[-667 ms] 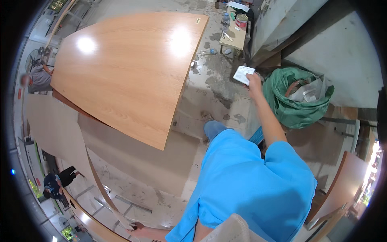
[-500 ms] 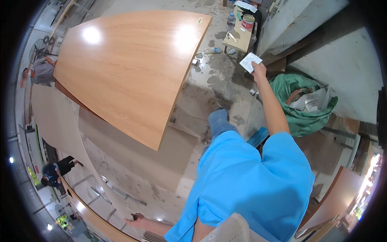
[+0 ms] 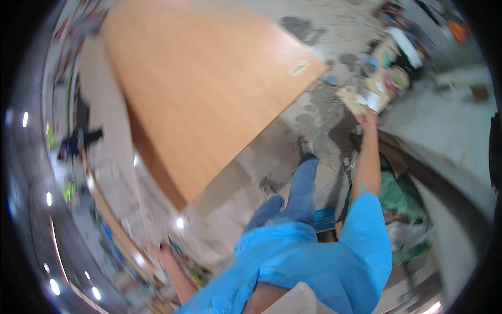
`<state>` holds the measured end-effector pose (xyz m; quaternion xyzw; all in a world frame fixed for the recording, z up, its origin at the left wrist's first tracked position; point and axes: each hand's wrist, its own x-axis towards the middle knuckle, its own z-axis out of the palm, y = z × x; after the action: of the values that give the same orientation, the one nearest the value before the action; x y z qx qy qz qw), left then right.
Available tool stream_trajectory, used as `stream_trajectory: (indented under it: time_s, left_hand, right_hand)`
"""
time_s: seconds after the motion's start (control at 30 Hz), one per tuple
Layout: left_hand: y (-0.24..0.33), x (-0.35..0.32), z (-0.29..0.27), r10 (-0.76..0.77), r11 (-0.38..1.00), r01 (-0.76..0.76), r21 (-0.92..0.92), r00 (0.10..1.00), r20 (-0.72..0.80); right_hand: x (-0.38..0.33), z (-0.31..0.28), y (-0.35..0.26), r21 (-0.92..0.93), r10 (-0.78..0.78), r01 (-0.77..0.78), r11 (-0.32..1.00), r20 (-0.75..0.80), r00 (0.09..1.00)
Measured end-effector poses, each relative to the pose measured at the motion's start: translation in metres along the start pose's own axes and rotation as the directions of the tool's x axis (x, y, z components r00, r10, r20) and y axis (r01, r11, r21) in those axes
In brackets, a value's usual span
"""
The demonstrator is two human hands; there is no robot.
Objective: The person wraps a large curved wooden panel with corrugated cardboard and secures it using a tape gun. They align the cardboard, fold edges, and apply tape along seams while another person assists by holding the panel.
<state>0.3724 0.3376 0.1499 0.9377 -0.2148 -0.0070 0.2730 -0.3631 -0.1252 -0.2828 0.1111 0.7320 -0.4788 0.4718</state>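
Note:
My right hand [image 3: 366, 119] reaches forward over a small low bench [image 3: 351, 99]. It pinches a white square paper [image 3: 372, 100], blurred by motion. On the bench beside it are a plastic bottle [image 3: 369, 64] and a round tin [image 3: 400, 78]. Low on the left, my left hand [image 3: 163, 253] is closed at the edge of a large grey-brown cardboard sheet [image 3: 102, 99]; blur hides the finger detail. Between my arms and beyond lies a big wood-grain board [image 3: 209, 89], with a small label [image 3: 298, 68] near its right corner.
A green sack [image 3: 400, 196] with scraps stands right of my legs, beside a pale slanted panel [image 3: 444, 115]. A blue object [image 3: 324, 220] is by my knee. Another person [image 3: 73, 144] stands far left near a long board [image 3: 112, 220].
My right hand has carried the white square paper to the bench. The view has turned, shifting the board and bench. My legs are now in a stepping stance; my left hand stays at the cardboard.

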Motion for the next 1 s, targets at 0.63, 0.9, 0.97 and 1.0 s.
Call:
stream_trajectory:
  time_s: [0.63,0.9,0.97,1.0]
  left_hand:
    - [-0.012,-0.051,0.121,-0.522,0.029,0.391,-0.92,0.791,0.32]
    - [-0.007,-0.03,0.145,-0.42,0.005,0.3,-0.954,0.867,0.27]
    - [-0.003,-0.025,0.159,-0.47,-0.152,0.518,-0.842,0.711,0.523]
    - [0.0,-0.025,0.168,-0.481,-0.144,0.507,-0.85,0.715,0.508]
  right_hand:
    - [-0.618,0.005,-0.197,0.923,-0.545,0.193,-0.334,-0.022,-0.838]
    - [-0.668,-0.015,-0.18,0.921,-0.453,0.132,-0.365,-0.052,-0.89]
    - [-0.666,-0.015,-0.192,0.914,-0.486,0.151,-0.377,-0.056,-0.872]
    - [-0.66,-0.016,-0.202,0.905,-0.523,0.179,-0.386,-0.055,-0.85]
